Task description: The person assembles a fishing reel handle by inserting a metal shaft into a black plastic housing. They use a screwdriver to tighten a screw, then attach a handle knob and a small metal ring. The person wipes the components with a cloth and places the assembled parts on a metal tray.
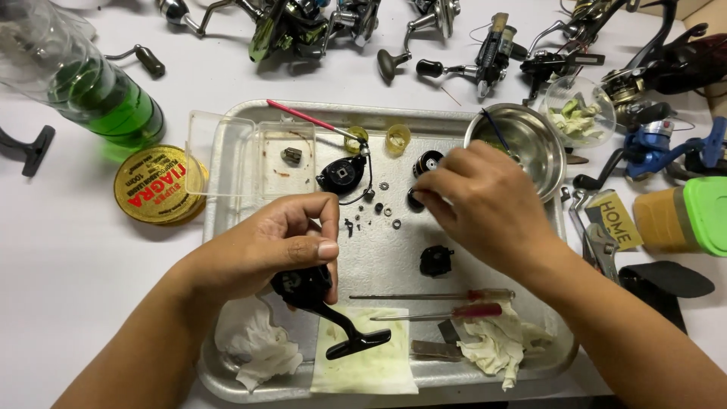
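My left hand point(280, 242) grips a black fishing reel body point(303, 288) with its crank handle point(356, 342) hanging down over the metal tray point(227, 227). My right hand point(485, 201) reaches over the tray's middle, its fingertips pinched on a small black round part point(415, 199). Tiny screws and washers point(375, 212) lie scattered between the hands. A black side cover point(341, 174) and another black reel piece point(436, 260) rest on the tray.
Two red-handled screwdrivers point(454, 303), crumpled tissues point(254, 344), a clear plastic box point(257, 155) and a steel bowl point(522, 144) share the tray. Several reels point(303, 26) line the back. A green bottle point(98, 95), gold tin point(155, 185), pliers point(598, 238) surround it.
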